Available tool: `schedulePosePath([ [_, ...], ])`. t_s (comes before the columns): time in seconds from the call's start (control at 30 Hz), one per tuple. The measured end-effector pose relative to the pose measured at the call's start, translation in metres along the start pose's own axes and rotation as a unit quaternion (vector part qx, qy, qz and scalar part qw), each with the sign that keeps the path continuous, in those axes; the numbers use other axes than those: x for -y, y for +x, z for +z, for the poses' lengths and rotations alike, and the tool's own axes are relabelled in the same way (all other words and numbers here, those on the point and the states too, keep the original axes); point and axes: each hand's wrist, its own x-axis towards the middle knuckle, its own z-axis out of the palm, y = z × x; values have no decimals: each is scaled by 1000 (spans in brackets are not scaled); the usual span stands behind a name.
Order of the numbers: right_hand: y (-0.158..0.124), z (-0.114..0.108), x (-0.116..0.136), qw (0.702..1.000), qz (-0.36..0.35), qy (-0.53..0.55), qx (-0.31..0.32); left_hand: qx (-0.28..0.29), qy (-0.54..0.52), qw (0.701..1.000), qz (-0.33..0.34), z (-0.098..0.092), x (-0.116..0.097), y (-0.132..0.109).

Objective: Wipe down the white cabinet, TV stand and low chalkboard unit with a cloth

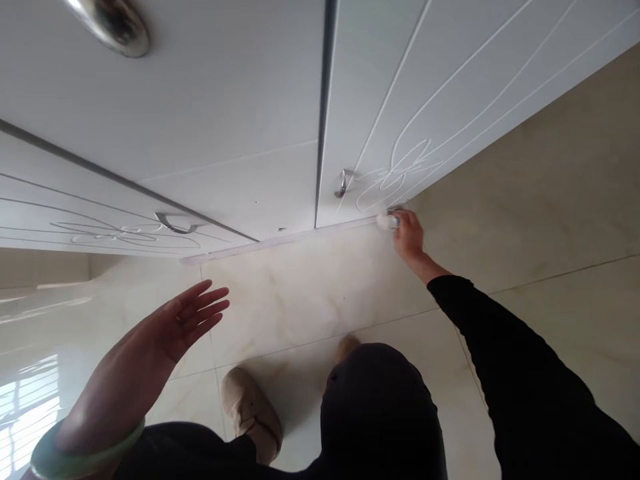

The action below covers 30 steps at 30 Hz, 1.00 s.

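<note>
Two bent metal handles [345,181] and one round knob [113,23] show on the white cabinet doors [240,120], and one plinth [280,239] runs under them. At the plinth's right end the right hand [409,235] pinches a white wad [385,221], small and pale as the doors, touching the plinth's edge. Well out from the plinth's left end the left hand [165,333] hangs flat, fingers straight, holding nothing. Bare tiled floor [550,200] lies open before the plinth, and one beige shoe [253,413] stands on it.
</note>
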Motion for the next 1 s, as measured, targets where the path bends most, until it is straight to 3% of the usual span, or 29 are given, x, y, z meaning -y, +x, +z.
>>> schedulePosePath([
  [0.07,-5,21,49,994,-90,58,11,-4,-3,1000,-3,0,0,5],
  [0.17,1,66,122,966,-214,113,93,14,8,1000,-1,3,1,18],
  [0.23,9,84,139,953,-240,118,143,32,16,999,-1,3,3,26],
  [0.27,12,86,135,951,-239,116,157,36,17,999,-6,1,3,30],
  [0.33,16,74,102,956,-219,108,162,25,12,999,-17,-5,4,34],
  [0.47,20,16,-4,984,-114,67,116,-2,-3,1000,-29,-14,4,40],
  [0.53,20,-9,-44,997,-18,25,66,5,6,1000,-29,-9,2,44],
  [0.63,17,-20,-63,998,57,-16,5,5,14,1000,7,6,-8,48],
  [0.73,12,-2,-39,998,52,-16,9,-36,-14,997,63,12,-29,33],
  [0.8,6,18,-10,997,78,-12,14,-64,-23,992,103,2,-45,12],
  [0.9,-3,50,42,994,110,-18,1,-92,10,980,178,-35,-57,-15],
  [1.0,-9,79,104,998,32,-7,47,-149,33,967,205,-90,-40,-13],
])
